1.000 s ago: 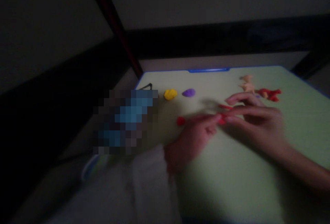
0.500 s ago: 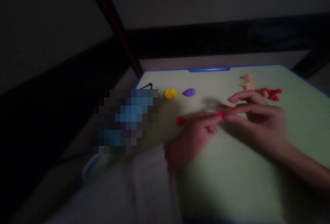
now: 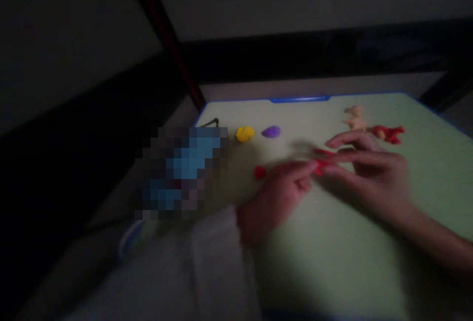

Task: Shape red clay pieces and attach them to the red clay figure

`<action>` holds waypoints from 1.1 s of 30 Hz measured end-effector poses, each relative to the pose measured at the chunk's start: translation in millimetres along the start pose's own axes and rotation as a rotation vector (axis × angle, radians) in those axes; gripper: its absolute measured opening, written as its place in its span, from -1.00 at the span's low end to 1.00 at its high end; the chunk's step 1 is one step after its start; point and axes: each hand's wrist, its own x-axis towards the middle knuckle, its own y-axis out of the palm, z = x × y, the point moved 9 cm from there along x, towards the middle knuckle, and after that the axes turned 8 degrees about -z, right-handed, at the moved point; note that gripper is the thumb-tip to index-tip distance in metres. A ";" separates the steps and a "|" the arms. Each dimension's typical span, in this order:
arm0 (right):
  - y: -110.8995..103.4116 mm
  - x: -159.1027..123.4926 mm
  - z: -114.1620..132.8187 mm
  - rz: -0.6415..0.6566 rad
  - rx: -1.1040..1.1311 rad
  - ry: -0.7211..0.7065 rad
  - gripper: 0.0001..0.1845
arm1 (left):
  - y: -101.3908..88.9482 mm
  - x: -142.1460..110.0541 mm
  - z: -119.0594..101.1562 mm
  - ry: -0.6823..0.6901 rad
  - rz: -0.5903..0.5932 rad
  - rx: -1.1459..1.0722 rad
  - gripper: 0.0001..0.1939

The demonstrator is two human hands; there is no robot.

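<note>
Between my two hands is a small piece of red modelling clay (image 3: 319, 166), pinched at the fingertips. My left hand (image 3: 277, 197) is closed, its thumb and forefinger on the clay's left side. From the other side my right hand (image 3: 377, 173) grips the same piece between thumb and forefinger, its other fingers raised. A thin red strip (image 3: 323, 152) shows just behind the right fingertips; what it rests on is hidden. Left of my left hand, a red lump (image 3: 260, 172) of clay sits on the table (image 3: 332, 262).
Farther back lie a yellow clay lump (image 3: 245, 134) and a purple one (image 3: 272, 131). Beyond my right hand are a beige clay figure (image 3: 355, 119) and a red clay shape (image 3: 391, 134). A blurred-out blue patch (image 3: 192, 158) covers the table's left edge.
Both hands stay almost in place, with only slight finger movement at the red clay. The lumps and figures on the table keep their positions.
</note>
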 end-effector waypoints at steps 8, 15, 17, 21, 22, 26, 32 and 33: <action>1.2 1.7 2.7 0.015 0.023 -0.006 -0.72 | -0.8 0.0 2.6 -0.037 -0.016 -0.098 -0.83; 0.3 -0.1 -0.5 0.008 0.044 0.021 -0.75 | -0.7 -0.3 1.1 0.022 0.020 -0.006 -0.88; -1.0 0.2 -0.4 -0.011 0.034 0.017 -0.75 | -0.3 0.0 1.5 -0.002 0.010 -0.025 -0.88; 0.3 0.5 1.2 0.012 0.013 0.009 -0.77 | -1.1 0.0 -2.8 0.023 -0.025 0.026 -0.79; 0.7 0.4 1.3 0.019 0.012 0.011 -0.77 | -1.2 -0.2 -3.7 0.037 -0.026 0.059 -0.77; 0.2 -0.5 1.7 0.018 0.025 0.012 -0.75 | -1.5 -0.5 -2.7 0.033 -0.024 0.088 -0.80; -0.5 -1.4 1.0 -0.001 0.017 0.014 -0.79 | -0.6 0.5 -1.8 0.045 0.005 0.136 -0.81; -0.4 -1.4 1.3 0.001 0.020 0.013 -0.80 | -1.1 0.8 -2.0 0.062 0.013 0.153 -0.82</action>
